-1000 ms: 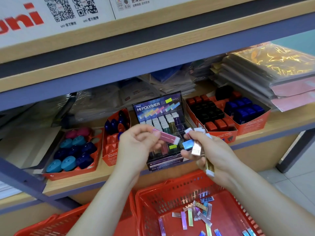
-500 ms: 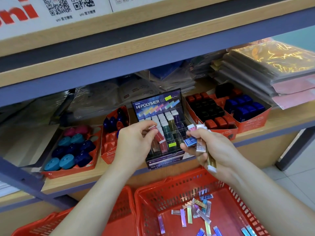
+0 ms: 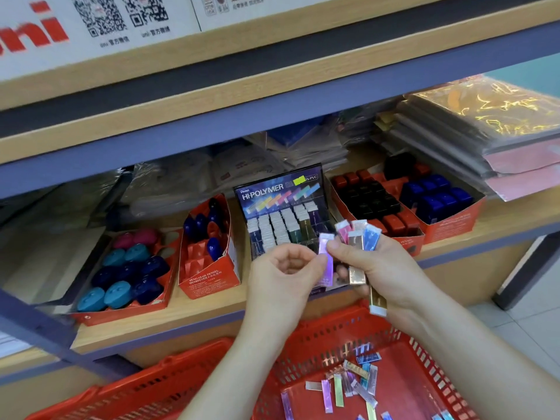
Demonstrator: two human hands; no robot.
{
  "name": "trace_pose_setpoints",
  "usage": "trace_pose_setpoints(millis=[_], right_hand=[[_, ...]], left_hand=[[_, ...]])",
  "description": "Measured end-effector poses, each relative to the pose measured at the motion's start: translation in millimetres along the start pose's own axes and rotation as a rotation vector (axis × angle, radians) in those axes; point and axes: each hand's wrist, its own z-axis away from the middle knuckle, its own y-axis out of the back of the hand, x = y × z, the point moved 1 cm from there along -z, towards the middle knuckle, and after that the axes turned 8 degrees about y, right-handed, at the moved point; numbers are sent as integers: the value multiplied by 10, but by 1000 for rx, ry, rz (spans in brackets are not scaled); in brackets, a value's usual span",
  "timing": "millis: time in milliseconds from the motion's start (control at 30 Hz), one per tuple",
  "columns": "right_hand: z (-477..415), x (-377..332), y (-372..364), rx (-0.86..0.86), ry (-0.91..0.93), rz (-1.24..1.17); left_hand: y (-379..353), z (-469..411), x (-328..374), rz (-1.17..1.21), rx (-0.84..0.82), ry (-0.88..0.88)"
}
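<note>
Left hand (image 3: pixel 285 268) pinches purple eraser (image 3: pixel 326 262) upright, right thumb touching its top. Right hand (image 3: pixel 388 268) grips fan of erasers (image 3: pixel 356 256): pink, rose-gold, blue, gold. Below: red basket (image 3: pixel 424 353), loose erasers (image 3: pixel 348 386) inside. Behind, on shelf (image 3: pixel 194 316): HI-POLYMER display box (image 3: pixel 281 192), sharpener trays (image 3: pixel 209 277) either side.

- Shelf (image 3: pixel 194 325): wood, blue edge.
- Display box (image 3: pixel 281 201): just behind the fingers (image 3: pixel 291 260).
- Narrow red tray (image 3: pixel 209 283): left of them.
- Wide red tray (image 3: pixel 121 313): farther left.
- Red tray pair (image 3: pixel 451 228): right of them.
- Paper stacks (image 3: pixel 491 147): far right, behind.
</note>
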Motion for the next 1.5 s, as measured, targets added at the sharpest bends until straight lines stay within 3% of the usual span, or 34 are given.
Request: trace_pose_setpoints(millis=[200, 267, 433, 533, 967, 1167, 1300, 1500], right_hand=[[27, 5, 30, -50, -45, 56], [10, -7, 74, -5, -105, 10], [-74, -64, 198, 93, -218, -199], [-143, -51, 279, 67, -252, -46], [-116, -182, 534, 177, -136, -105], [-150, -208, 638, 219, -106, -169], [-155, -229, 635, 201, -105, -199], [-167, -233, 622, 189, -82, -161]], left_hand=[[72, -66, 97, -100, -285, 35], [135, -167, 173, -95, -254, -2], [438, -523, 347, 27, 5, -59], [511, -674, 329, -60, 73, -94], [-177, -1154, 408, -483, -82, -222], [-303, -1357, 376, -670, 31, -361], [-386, -1513, 321, -829, 0, -380], [-439, -1543, 312, -871, -6, -394]])
